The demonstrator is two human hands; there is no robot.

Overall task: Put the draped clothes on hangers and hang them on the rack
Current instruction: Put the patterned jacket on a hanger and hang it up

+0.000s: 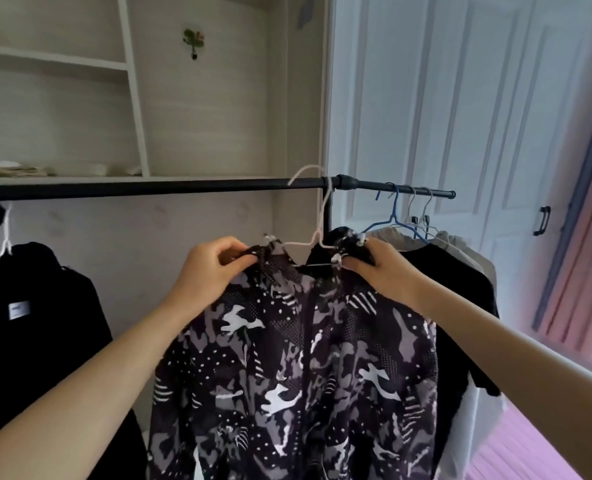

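black top: far left of frame, on a white hanger hooked over the rail; small white label on its front.
shelves: upper left, white, built into the wall; pale folded items on the lower board, too blurred to name.
rail: black bar crossing the frame from left edge to centre right, ends in a cap at right.
wall hook: upper centre, green and red decoration on the panel.
left hand: centre left, fingers pinched on the jacket's left shoulder at the collar, clenched on fabric.
jacket: centre to lower centre, dark camo print with white shapes and dots, zip down the front, hanging below both hands.
jacket hanger: centre, white wire, hook over the rail just left of the rail's thick joint; its shoulders go inside the jacket collar.
right hand: centre right, fingers closed on the jacket's right shoulder, grasping fabric by a white clip.
black shirt: right of the jacket, touching it, hanging behind the right forearm.
blue hanger: right part of the rail, beside two pale wire hangers carrying light garments.
door: upper right, white panelled, dark handle at its right edge.
floor: lower right, pink.
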